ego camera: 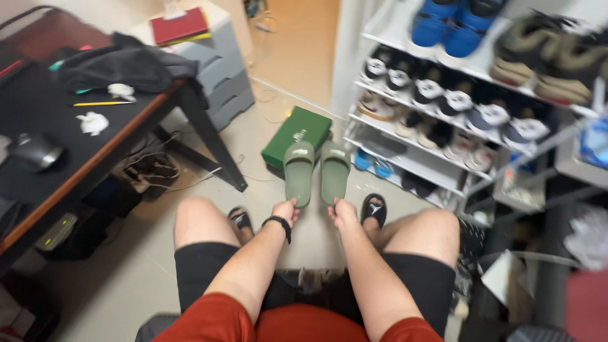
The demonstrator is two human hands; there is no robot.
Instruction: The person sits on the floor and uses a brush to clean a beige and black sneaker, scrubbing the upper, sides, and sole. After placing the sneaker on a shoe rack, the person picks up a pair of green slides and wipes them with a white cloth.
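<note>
Green slides [316, 171] are hanging from your left hand [285, 211] and right hand [342, 213], each pinching only a heel, so either could slip.

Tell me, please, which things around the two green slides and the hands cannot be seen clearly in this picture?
- Head view: the heel ends of the green slides are covered by the left hand and right hand, so each grip stays unclear.
- The green box is partly hidden behind the slides.
- The shoes on the shoe rack are blurred.
- The blue shoes are cut off by the top edge.
</note>
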